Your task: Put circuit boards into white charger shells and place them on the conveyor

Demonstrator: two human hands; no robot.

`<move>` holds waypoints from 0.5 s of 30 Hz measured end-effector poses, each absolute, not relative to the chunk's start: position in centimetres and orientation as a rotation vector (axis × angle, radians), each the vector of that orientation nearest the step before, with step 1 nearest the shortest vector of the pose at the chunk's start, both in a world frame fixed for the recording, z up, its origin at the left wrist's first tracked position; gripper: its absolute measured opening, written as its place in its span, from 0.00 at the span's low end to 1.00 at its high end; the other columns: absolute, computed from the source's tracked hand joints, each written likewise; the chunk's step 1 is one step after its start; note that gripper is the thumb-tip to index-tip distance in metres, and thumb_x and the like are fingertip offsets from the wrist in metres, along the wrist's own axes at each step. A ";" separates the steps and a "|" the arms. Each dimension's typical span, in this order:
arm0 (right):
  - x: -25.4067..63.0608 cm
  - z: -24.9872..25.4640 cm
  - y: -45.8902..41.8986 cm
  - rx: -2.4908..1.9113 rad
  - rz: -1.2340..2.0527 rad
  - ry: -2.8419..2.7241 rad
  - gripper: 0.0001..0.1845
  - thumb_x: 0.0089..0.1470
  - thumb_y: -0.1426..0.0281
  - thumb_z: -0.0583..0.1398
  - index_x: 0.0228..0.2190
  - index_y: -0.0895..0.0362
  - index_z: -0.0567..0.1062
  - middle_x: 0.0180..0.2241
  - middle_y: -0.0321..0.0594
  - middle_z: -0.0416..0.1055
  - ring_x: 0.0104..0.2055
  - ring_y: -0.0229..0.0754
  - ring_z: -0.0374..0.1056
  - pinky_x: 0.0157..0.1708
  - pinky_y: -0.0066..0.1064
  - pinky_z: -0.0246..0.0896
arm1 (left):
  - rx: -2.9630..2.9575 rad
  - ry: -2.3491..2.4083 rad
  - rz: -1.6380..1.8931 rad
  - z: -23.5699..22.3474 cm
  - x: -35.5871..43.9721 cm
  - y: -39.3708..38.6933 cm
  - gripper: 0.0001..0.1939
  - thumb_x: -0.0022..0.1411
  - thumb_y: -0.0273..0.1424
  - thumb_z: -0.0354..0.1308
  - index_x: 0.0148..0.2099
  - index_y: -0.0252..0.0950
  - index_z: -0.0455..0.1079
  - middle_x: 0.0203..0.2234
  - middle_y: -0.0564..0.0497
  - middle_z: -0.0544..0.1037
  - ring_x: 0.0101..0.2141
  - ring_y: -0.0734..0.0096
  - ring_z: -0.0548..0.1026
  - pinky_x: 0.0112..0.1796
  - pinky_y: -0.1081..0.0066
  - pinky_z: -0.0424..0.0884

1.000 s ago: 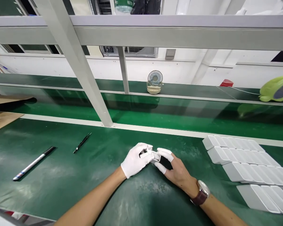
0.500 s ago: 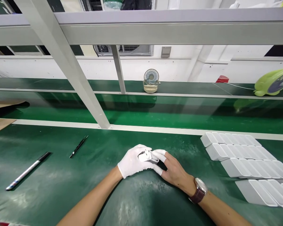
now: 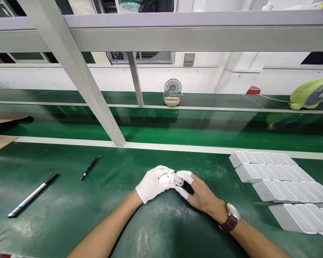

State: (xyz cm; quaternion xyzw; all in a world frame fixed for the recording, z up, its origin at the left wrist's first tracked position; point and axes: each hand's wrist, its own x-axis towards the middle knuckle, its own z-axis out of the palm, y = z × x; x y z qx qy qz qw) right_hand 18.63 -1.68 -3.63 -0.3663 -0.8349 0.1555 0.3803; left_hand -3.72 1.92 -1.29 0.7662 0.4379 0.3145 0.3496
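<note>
Above the middle of the green bench, my left hand (image 3: 154,185) wears a white glove and is closed around a small white plastic part (image 3: 174,178). Its right end sticks out of the glove and looks like a rounded, open frame with grey inside; the rest is hidden by the fingers. My right hand (image 3: 197,189), with white covers on its fingertips and a watch at the wrist, grips that end between thumb and fingers. The part's exact kind cannot be made out.
Rows of white plastic boxes (image 3: 280,172) stand at the right. On the left lie a black pen (image 3: 90,167) and a silver-and-black marker-like stick (image 3: 33,195). A slanting post (image 3: 78,75) meets the bench's back edge. Behind are a small fan (image 3: 172,89) and a green fan (image 3: 310,94).
The part has turned slightly in my hands, so more of its frame-like right end shows. My right hand has shifted a little to the right.
</note>
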 end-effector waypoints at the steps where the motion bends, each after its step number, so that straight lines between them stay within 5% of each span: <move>1: 18.7 -3.6 -1.7 -0.915 0.401 -2.113 0.28 0.63 0.71 0.60 0.62 0.49 0.62 0.52 0.47 0.70 0.54 0.48 0.70 0.53 0.44 0.71 | 1.978 1.135 0.810 -1.4 -3.7 1.9 0.23 0.50 0.39 0.74 0.48 0.40 0.77 0.44 0.49 0.79 0.44 0.63 0.78 0.49 0.63 0.75; 11: 18.6 -3.8 -2.1 -0.926 0.423 -2.097 0.25 0.63 0.73 0.59 0.60 0.52 0.65 0.53 0.48 0.70 0.55 0.47 0.69 0.54 0.42 0.70 | 1.939 1.097 0.832 -1.5 -3.8 2.0 0.23 0.49 0.38 0.74 0.47 0.40 0.77 0.44 0.48 0.80 0.43 0.64 0.79 0.47 0.64 0.76; 15: 18.5 -3.9 -1.8 -0.894 0.663 -1.984 0.20 0.63 0.71 0.59 0.56 0.50 0.71 0.54 0.47 0.70 0.57 0.47 0.68 0.57 0.43 0.67 | 1.907 1.149 0.800 -1.2 -3.6 1.8 0.21 0.52 0.36 0.72 0.49 0.41 0.76 0.45 0.49 0.79 0.45 0.62 0.78 0.50 0.62 0.74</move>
